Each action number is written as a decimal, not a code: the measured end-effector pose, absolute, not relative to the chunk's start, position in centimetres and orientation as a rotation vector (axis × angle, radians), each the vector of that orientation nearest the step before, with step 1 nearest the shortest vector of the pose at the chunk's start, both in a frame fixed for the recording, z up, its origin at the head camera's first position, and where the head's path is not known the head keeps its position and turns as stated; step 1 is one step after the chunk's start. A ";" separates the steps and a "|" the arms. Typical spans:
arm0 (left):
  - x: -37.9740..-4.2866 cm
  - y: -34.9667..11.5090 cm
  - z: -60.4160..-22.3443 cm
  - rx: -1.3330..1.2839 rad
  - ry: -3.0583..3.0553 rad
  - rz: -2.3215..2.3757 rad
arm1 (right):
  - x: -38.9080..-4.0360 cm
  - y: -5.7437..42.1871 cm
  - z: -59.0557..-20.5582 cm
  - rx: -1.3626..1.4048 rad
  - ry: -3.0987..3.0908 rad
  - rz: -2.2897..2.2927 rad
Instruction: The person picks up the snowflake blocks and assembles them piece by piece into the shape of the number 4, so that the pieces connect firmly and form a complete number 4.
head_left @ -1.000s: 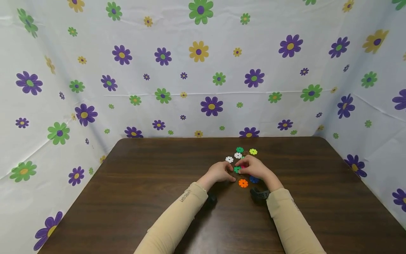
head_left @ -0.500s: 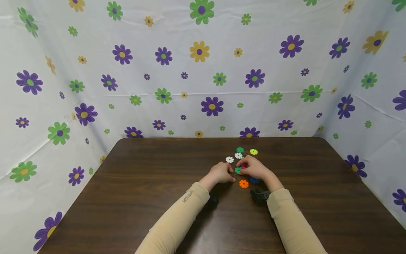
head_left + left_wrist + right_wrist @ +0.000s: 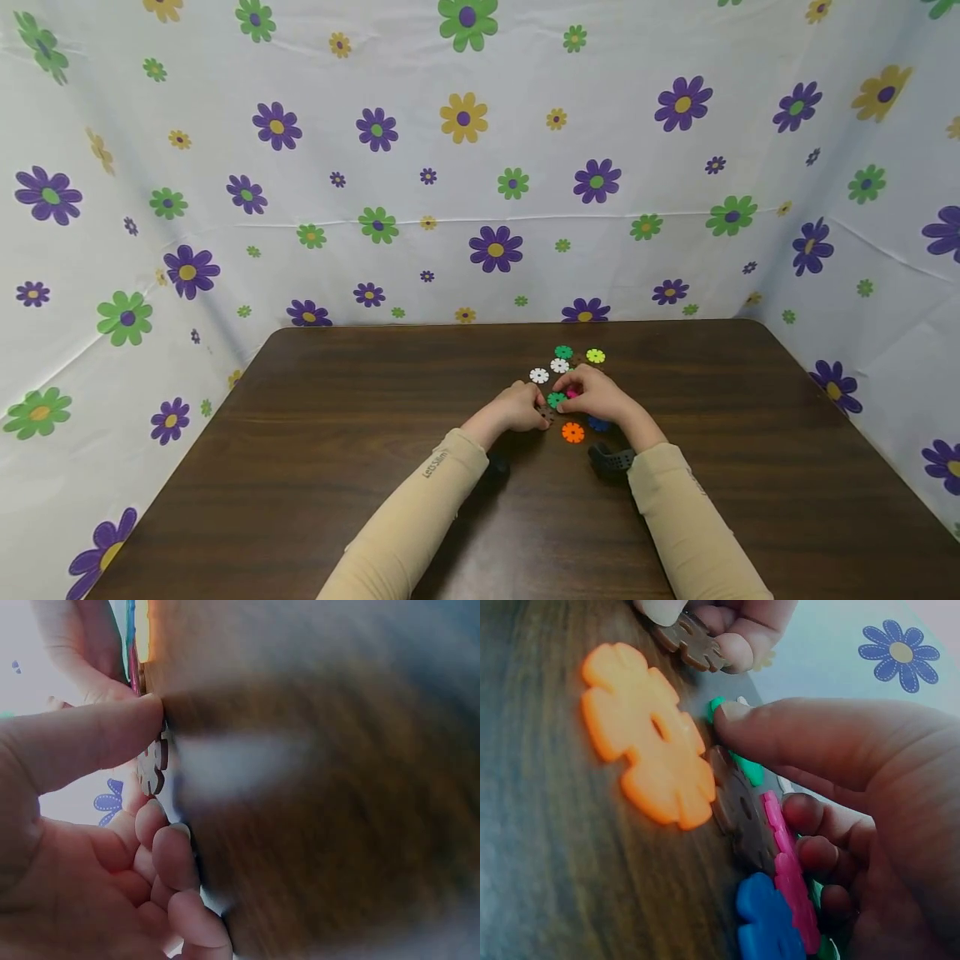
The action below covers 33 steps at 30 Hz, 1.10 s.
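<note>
In the head view, the left hand (image 3: pixel 516 407) pinches a brown notched plastic disc (image 3: pixel 688 645) at about seven o'clock from the green notched plastic disc (image 3: pixel 556 401), which the right hand (image 3: pixel 602 397) pinches. Both discs look light, stiff and perhaps slippery, best gripped by opposite rims. The right wrist view alone clearly shows a second brown notched disc (image 3: pixel 742 817) beside the orange notched plastic disc (image 3: pixel 649 739).
</note>
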<state>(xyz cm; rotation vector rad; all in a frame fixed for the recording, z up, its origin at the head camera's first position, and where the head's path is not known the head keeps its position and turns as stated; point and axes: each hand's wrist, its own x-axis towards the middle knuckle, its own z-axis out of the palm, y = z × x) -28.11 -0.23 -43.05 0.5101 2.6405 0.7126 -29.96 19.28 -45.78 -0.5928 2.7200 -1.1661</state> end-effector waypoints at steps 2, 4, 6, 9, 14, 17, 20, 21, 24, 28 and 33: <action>-28.1 -0.3 -43.0 0.514 2.633 0.722 | -30.0 19.3 -45.8 -0.591 2.721 -1.168; -28.1 -0.3 -43.1 0.526 2.633 0.726 | -30.0 19.3 -45.7 -0.595 2.722 -1.161; -28.1 -0.5 -43.2 0.540 2.642 0.736 | -30.0 19.3 -45.7 -0.595 2.722 -1.153; -28.3 -0.9 -43.4 0.553 2.645 0.806 | -30.1 19.2 -45.7 -0.587 2.722 -1.150; -28.8 -2.0 -43.2 0.534 2.539 1.084 | -30.2 19.1 -45.9 -0.555 2.680 -1.220; -29.1 -2.9 -42.6 0.503 2.469 1.239 | -30.2 19.0 -46.0 -0.536 2.633 -1.284; -29.3 -4.0 -41.8 0.464 2.461 1.375 | -30.1 18.9 -45.9 -0.532 2.609 -1.320; -29.4 -4.4 -41.5 0.455 2.472 1.410 | -30.0 18.9 -45.9 -0.520 2.602 -1.332; -29.6 -5.7 -40.9 0.421 2.516 1.486 | -29.9 19.0 -45.6 -0.483 2.585 -1.378; -29.5 -7.3 -40.2 0.344 2.551 1.546 | -29.9 19.0 -44.8 -0.465 2.574 -1.432; -29.1 -9.0 -39.8 0.277 2.554 1.664 | -30.3 17.8 -42.9 -0.473 2.609 -1.442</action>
